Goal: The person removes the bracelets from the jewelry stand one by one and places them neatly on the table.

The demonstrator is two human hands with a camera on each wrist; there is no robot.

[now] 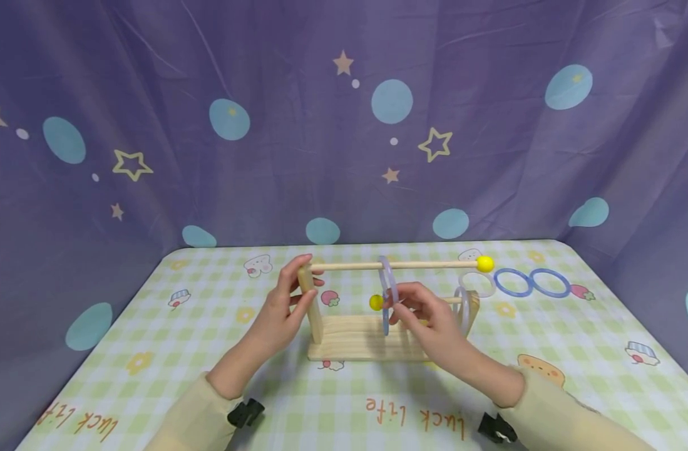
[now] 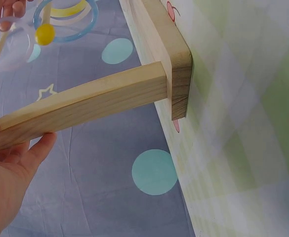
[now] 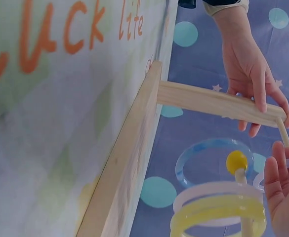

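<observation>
A wooden stand has a base (image 1: pixel 349 338) and two end posts. My left hand (image 1: pixel 278 307) grips the upper part of the left post (image 2: pixel 85 101), thumb on one side and fingers on the other. From that post runs an upper rod (image 1: pixel 344 266) tipped with a yellow ball (image 1: pixel 485 264). A lavender ring (image 1: pixel 385 275) hangs around this rod, and my right hand (image 1: pixel 434 322) pinches its lower part. Beside it, a blue ring (image 2: pixel 96 22) is near the lower rod's yellow ball (image 3: pixel 236 161). White and yellow rings (image 3: pixel 216 215) hang around the lower rod.
Two blue rings (image 1: pixel 513 294) and a pale ring (image 1: pixel 492 285) lie on the checked tablecloth (image 1: pixel 208 344) behind the stand's right side. The right post (image 1: pixel 474 307) stands beyond my right hand. A purple patterned curtain (image 1: pixel 298 125) closes off the back.
</observation>
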